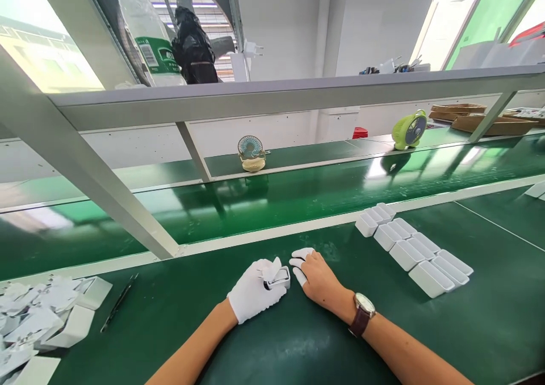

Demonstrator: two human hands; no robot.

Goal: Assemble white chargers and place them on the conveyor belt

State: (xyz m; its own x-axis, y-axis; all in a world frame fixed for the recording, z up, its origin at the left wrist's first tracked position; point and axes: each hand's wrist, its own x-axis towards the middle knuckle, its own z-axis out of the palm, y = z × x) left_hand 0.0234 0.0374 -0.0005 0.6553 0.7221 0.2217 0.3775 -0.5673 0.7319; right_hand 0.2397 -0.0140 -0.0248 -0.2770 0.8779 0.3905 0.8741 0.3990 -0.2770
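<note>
My left hand (257,292), in a white glove, is closed around a small white plastic casing (281,279) above the green worktop. A thin white piece (272,269) sticks up at the casing's top, and a dark gap shows beneath it. Just to the right, my right hand (317,277) has white coverings on its fingers. Those fingers are slightly bent and apart, close to the casing, with nothing visible in them. On the right, several white boxy casings (406,254) lie in rows on the worktop.
A heap of white parts (42,311) lies at the left, beside a black pen (120,302). Behind the worktop's pale rail runs a shiny green belt (289,195). Two small fans, one beige (251,153) and one lime (409,130), stand beyond it. A shelf beam (298,98) crosses overhead.
</note>
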